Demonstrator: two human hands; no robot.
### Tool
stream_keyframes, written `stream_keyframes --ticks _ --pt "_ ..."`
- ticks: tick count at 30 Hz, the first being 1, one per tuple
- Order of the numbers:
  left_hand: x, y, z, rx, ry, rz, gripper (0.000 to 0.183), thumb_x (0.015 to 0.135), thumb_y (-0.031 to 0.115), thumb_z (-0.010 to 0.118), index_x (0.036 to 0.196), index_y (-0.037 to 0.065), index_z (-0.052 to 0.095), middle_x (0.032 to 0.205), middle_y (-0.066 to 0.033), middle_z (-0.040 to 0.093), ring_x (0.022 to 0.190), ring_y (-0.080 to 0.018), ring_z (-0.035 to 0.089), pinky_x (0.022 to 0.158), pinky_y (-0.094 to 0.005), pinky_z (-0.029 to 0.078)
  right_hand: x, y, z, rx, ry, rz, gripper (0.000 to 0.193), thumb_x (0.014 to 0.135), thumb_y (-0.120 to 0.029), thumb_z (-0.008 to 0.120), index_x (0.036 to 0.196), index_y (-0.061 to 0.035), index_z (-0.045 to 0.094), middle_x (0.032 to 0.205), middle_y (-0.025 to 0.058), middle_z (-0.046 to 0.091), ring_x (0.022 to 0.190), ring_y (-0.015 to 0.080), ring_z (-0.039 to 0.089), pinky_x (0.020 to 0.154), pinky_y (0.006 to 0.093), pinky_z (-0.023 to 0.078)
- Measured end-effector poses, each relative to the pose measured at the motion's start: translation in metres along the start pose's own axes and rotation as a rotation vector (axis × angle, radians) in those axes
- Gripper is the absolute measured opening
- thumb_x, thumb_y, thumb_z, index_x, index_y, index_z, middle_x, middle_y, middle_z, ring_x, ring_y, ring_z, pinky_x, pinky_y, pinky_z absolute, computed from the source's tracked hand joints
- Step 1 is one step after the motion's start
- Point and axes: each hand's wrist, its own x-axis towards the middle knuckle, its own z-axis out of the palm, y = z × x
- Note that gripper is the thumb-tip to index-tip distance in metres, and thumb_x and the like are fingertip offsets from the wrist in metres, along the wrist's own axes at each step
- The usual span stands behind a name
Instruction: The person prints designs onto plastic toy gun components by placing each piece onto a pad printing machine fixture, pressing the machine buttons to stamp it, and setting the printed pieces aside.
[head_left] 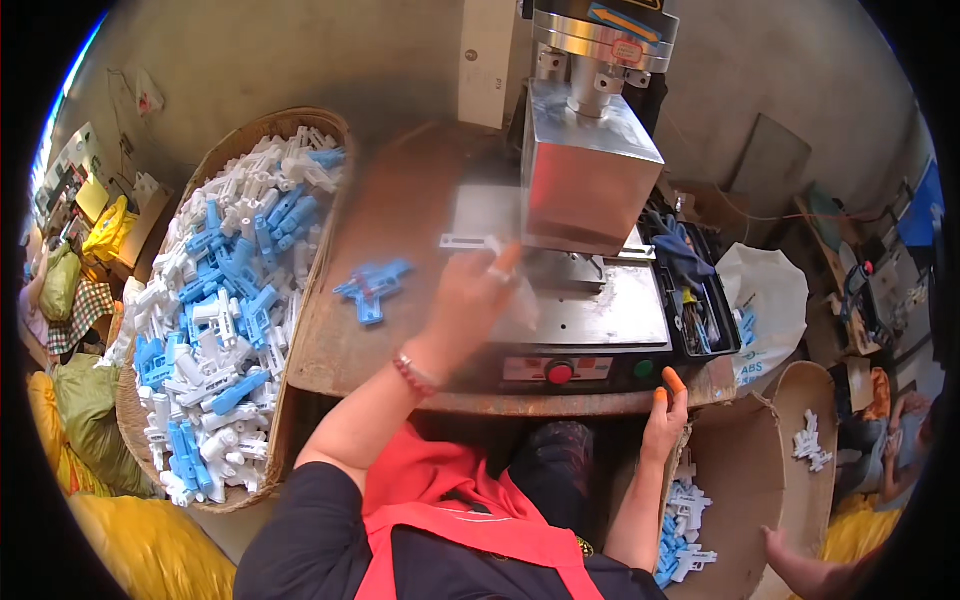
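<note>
My left hand (472,295), with a beaded bracelet on its wrist, is closed round a white plastic toy gun (524,302) at the left front of the press (590,175). Motion blurs both hand and piece. The press's metal block hangs over a dark fixture (572,272) on a steel plate (620,318). My right hand (664,420) is by the table's front edge, just below the green button (644,369). Its fingers are apart, orange covers sit on the fingertips, and nothing is in it. Left of my left hand lie blue toy gun pieces (372,290) on the table.
A large basket (335,125) heaped with white and blue toy guns stands left of the table (345,365). Right of my lap a cardboard bin (735,460) holds more. A red button (559,372), a black tool tray (715,335) and another person's hand (790,560) are nearby.
</note>
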Motion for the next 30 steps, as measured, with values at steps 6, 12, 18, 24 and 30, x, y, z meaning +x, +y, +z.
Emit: stream_keyframes --ticks 6,12,18,24,30 --pt "-0.062 -0.003 -0.011 0.1 -0.25 0.076 0.042 0.083 0.014 0.07 0.12 0.001 0.058 0.115 -0.0213 0.053 0.103 -0.0382 0.052 0.087 -0.0422 0.045 -0.019 0.018 -0.018 -0.042 0.032 0.063 0.036 0.088 0.003 0.05 0.123 0.002 0.055 0.107 0.0038 0.057 0.082 0.0111 0.046 0.077 0.0236 0.041" --pt "0.003 0.003 0.065 0.113 -0.134 -0.077 0.025 0.083 0.009 0.063 0.107 0.003 0.065 0.109 -0.0148 0.059 0.097 -0.035 0.055 0.081 -0.0415 0.046 -0.015 0.024 -0.015 -0.012 -0.056 0.096 0.037 0.092 0.002 0.048 0.128 0.0026 0.05 0.126 0.0094 0.054 0.114 0.0155 0.051 0.098 0.0271 0.039" --pt "0.031 -0.033 0.14 0.257 -0.152 -0.083 0.015 0.082 0.018 0.059 0.091 0.008 0.066 0.098 -0.0097 0.063 0.098 -0.0289 0.056 0.077 -0.042 0.046 -0.009 0.028 -0.006 0.034 -0.049 0.097 0.037 0.092 0.001 0.048 0.129 0.0021 0.049 0.126 0.0101 0.053 0.115 0.0163 0.05 0.099 0.0283 0.038" --pt "0.0 -0.014 0.048 0.088 -0.291 -0.166 0.047 0.084 0.034 0.062 0.125 0.011 0.056 0.125 -0.0167 0.054 0.113 -0.0372 0.051 0.091 -0.0481 0.042 0.016 0.029 -0.006 -0.242 -0.062 0.072 0.045 0.087 -0.009 0.061 0.129 0.0027 0.048 0.115 0.0084 0.055 0.092 0.0151 0.051 0.084 0.0269 0.041" --pt "-0.109 -0.053 -0.013 0.009 -0.526 0.016 0.077 0.078 0.037 0.071 0.144 0.018 0.036 0.148 -0.0218 0.029 0.135 -0.0459 0.028 0.111 -0.0503 0.027 0.045 0.082 -0.035 -0.254 -0.31 0.109 0.071 0.087 -0.023 0.068 0.141 0.0062 0.033 0.144 0.0198 0.037 0.134 0.0264 0.034 0.111 0.0335 0.024"
